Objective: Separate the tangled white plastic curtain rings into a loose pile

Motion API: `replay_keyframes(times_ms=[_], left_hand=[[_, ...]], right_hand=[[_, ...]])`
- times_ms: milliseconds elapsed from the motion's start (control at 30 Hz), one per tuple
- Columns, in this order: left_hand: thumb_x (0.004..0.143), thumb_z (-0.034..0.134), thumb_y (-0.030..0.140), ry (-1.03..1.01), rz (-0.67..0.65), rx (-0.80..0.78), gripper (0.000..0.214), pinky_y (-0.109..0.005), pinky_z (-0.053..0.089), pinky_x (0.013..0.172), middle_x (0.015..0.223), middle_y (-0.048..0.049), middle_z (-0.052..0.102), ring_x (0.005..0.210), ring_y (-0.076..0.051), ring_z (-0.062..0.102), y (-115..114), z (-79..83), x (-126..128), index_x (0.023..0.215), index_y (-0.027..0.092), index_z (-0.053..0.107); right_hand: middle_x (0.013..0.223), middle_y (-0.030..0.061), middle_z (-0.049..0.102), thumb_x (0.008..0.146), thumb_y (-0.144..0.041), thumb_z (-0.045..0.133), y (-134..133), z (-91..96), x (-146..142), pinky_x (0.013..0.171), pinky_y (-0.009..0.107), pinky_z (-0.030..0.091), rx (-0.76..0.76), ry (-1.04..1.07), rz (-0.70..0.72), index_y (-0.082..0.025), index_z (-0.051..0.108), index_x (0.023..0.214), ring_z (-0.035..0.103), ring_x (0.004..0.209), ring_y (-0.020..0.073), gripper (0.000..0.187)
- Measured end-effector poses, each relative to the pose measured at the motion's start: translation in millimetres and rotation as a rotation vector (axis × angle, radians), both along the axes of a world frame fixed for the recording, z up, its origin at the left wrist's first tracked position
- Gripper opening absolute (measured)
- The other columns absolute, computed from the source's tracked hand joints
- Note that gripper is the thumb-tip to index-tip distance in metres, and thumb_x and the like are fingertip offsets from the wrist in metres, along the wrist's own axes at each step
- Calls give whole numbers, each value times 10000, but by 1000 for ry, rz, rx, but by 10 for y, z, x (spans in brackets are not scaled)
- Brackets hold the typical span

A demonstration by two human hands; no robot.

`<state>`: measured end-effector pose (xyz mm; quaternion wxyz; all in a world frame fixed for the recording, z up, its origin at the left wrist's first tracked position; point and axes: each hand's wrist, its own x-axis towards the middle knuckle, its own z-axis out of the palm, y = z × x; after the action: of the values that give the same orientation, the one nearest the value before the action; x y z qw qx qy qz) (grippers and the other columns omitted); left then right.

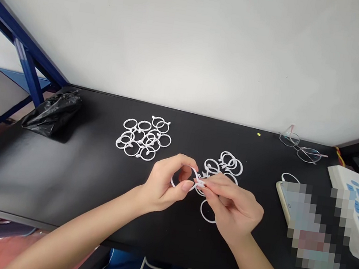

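Note:
Between my two hands is a white plastic ring [173, 181], held just above the black table. My left hand [169, 182] curls around its left side, thumb and fingers closed on the band. At the ring's small clip end, my right hand [236, 207] pinches with thumb and forefinger; the exact joint is partly hidden by the fingertips. Behind and below my right hand lie several loose white rings [235, 167], some covered by the hand. Farther left, a pile of similar rings with small clips [129, 124] rests on the table.
A black plastic bag [54, 112] sits at the table's left end. Eyeglasses [308, 155] lie at the back right. A phone [285, 203], partly blurred out, and a white power strip [343, 180] are on the right. A white wall [192, 43] rises behind the table [93, 176].

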<state>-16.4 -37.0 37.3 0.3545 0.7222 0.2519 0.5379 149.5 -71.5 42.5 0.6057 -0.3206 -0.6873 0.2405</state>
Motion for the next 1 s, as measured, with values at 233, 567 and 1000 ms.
replay_keyframes(times_ms=[233,567,1000], left_hand=[[957,434,486,23,25,63,361,-217,398,514,602,32,453,514,-88,425,10,46,-16,901,158,575],[966,415,480,47,65,104,363,-194,362,485,571,51,402,491,-73,379,12,57,-10,876,163,569],[958,435,431,68,52,73,308,-208,359,484,561,48,423,485,-85,386,24,50,-20,873,169,572]], right_hand=[[914,37,778,770,43,660,-36,10,-20,613,362,587,2,-2,-3,-255,722,1055,728,742,214,417],[925,38,773,765,60,651,-46,-12,-31,585,350,572,32,-13,-16,-246,711,1066,714,728,201,434],[913,35,772,771,43,655,-59,-33,-40,575,345,572,15,2,-39,-250,716,1032,699,680,184,397]])
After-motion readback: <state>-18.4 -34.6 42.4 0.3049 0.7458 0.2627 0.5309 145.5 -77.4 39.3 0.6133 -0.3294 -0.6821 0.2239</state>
